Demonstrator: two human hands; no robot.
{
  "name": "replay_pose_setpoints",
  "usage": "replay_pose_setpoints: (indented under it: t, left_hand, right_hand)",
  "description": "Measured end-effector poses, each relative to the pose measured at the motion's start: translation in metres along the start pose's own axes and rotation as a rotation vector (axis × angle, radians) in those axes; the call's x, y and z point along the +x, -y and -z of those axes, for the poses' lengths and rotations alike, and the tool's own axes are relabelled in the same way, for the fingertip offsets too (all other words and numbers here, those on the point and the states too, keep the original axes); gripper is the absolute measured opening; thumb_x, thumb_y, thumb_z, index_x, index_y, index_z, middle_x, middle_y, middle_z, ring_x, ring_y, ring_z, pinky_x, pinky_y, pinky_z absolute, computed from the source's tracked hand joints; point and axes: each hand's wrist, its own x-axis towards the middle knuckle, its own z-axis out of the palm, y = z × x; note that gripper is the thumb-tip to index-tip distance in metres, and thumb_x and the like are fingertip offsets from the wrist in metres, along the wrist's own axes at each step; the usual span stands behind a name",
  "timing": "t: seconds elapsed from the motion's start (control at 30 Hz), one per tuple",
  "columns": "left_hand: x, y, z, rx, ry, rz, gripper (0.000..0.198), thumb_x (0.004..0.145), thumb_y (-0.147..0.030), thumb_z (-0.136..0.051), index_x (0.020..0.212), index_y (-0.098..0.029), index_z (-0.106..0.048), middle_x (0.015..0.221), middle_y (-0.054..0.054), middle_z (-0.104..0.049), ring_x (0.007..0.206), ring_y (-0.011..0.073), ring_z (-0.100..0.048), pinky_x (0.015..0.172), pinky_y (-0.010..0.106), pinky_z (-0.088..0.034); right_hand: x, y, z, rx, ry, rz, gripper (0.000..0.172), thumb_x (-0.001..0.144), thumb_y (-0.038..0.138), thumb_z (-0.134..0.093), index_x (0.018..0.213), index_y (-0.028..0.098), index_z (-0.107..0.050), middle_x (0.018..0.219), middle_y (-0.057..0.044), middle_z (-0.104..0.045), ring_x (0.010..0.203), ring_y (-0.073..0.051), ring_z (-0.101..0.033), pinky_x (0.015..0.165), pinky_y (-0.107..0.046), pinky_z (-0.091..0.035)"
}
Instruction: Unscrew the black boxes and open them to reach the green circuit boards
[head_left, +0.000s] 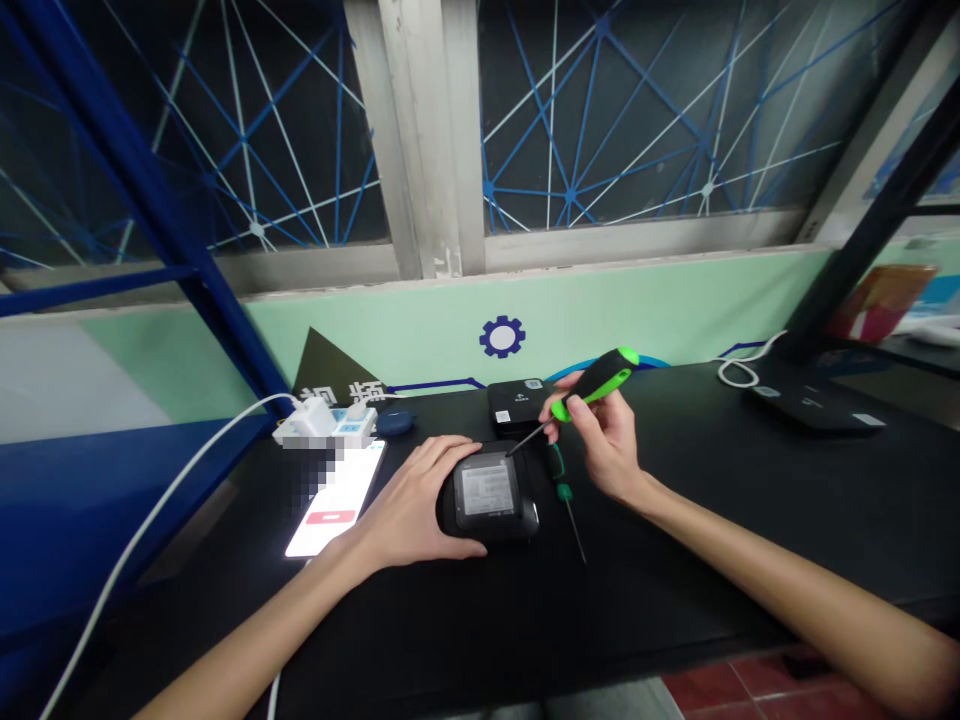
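A small black electronic box (487, 487) lies on the black table with a grey printed label facing up. My left hand (420, 495) grips its left side, thumb along the near edge and fingers over the far edge. Between the fingers of my right hand (606, 440) is a screwdriver (598, 385) with a black and bright green handle. Its shaft slants down to the left, and the tip is at the upper right corner of the label area; contact with a screw is too small to make out. A second screwdriver (566, 497), dark green, lies just right of the box.
Behind the box stands another black box (517, 404). A lit phone (337, 500), a white power strip (352, 425) with plugs and cable, and a dark blue case (395, 423) are on the left. Farther right lies a flat black device (814, 408) near a white cable (742, 372).
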Motion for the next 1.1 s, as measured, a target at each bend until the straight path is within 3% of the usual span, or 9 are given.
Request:
replay_pose_setpoints:
  t: [0.17, 0.37, 0.67, 0.83, 1.0, 1.1]
  left_hand:
    - [0.0, 0.0, 0.0, 0.006, -0.004, 0.004, 0.093, 0.062, -0.05, -0.085, 0.14, -0.028, -0.042, 0.14, 0.008, -0.045, 0.126, 0.0328, -0.045, 0.106, 0.048, -0.041]
    - [0.001, -0.002, -0.002, -0.037, 0.015, 0.015, 0.093, 0.06, -0.051, -0.085, 0.14, -0.028, -0.043, 0.137, 0.008, -0.047, 0.124, 0.0324, -0.047, 0.104, 0.048, -0.042]
    - [-0.001, 0.0, -0.013, -0.112, 0.111, 0.05, 0.098, 0.06, -0.057, -0.084, 0.143, -0.027, -0.041, 0.137, 0.009, -0.049, 0.128, 0.0339, -0.045, 0.107, 0.05, -0.039]
    - [-0.001, 0.002, -0.014, -0.075, 0.123, 0.066, 0.097, 0.061, -0.063, -0.081, 0.143, -0.027, -0.043, 0.136, 0.01, -0.051, 0.125, 0.0353, -0.047, 0.106, 0.052, -0.039]
    - [-0.002, -0.001, -0.009, -0.052, 0.157, 0.064, 0.089, 0.067, -0.065, -0.077, 0.142, -0.027, -0.045, 0.138, 0.009, -0.05, 0.125, 0.0345, -0.047, 0.106, 0.05, -0.04]
    - [-0.002, 0.0, -0.009, -0.04, 0.171, 0.079, 0.089, 0.07, -0.066, -0.075, 0.143, -0.028, -0.043, 0.142, 0.008, -0.047, 0.128, 0.0341, -0.044, 0.107, 0.049, -0.039]
  right_hand:
    - [-0.005, -0.001, 0.002, -0.024, 0.072, 0.06, 0.018, 0.097, 0.031, -0.053, 0.113, 0.023, -0.053, 0.083, -0.002, -0.063, 0.066, -0.014, -0.06, 0.061, -0.031, -0.052]
    - [-0.004, 0.0, 0.003, -0.155, 0.139, 0.031, 0.023, 0.094, 0.031, -0.057, 0.114, 0.02, -0.058, 0.083, -0.003, -0.065, 0.064, -0.015, -0.062, 0.061, -0.032, -0.054]
    - [0.001, 0.0, -0.007, -0.192, 0.259, -0.175, 0.022, 0.091, 0.039, -0.062, 0.089, 0.018, -0.068, 0.077, -0.004, -0.069, 0.062, -0.015, -0.063, 0.06, -0.029, -0.053]
    - [0.0, -0.004, -0.01, -0.113, 0.274, -0.274, 0.026, 0.092, 0.042, -0.059, 0.094, 0.017, -0.067, 0.08, -0.004, -0.068, 0.065, -0.014, -0.062, 0.062, -0.028, -0.054]
    - [0.0, -0.017, -0.01, -0.016, 0.202, -0.361, 0.032, 0.073, 0.033, -0.082, 0.092, 0.019, -0.061, 0.076, 0.001, -0.065, 0.062, -0.012, -0.063, 0.06, -0.024, -0.054]
    - [-0.001, -0.024, -0.01, -0.009, 0.179, -0.398, 0.033, 0.066, 0.03, -0.087, 0.081, 0.019, -0.06, 0.069, 0.002, -0.066, 0.059, -0.012, -0.063, 0.059, -0.024, -0.054]
